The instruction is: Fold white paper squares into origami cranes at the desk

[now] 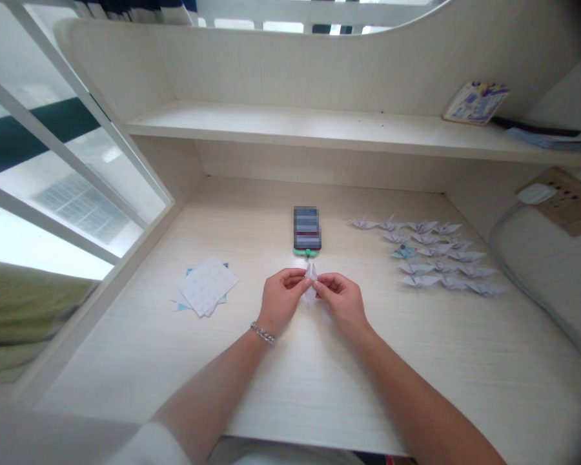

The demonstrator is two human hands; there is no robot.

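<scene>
A small folded piece of white paper [310, 271] stands between my two hands over the middle of the desk. My left hand [283, 294] pinches its left side with thumb and fingers. From the right, my right hand [341, 297] pinches the same paper, the two thumbs close together. The paper's lower tip points toward me, and part of it is hidden by the fingers. Just beyond the paper lies a phone [307, 229] in a case with a green lower edge, its screen blurred. A stack of paper squares [208, 287], white with some blue, lies left of my left hand.
Several rows of folded paper cranes [445, 268], mostly white with one blue [403, 252], rest on the right of the desk [281, 400]. A shelf [290, 123] spans the back, holding a small box [477, 102]. A cable [523, 284] runs down the right wall from a socket panel [569, 200].
</scene>
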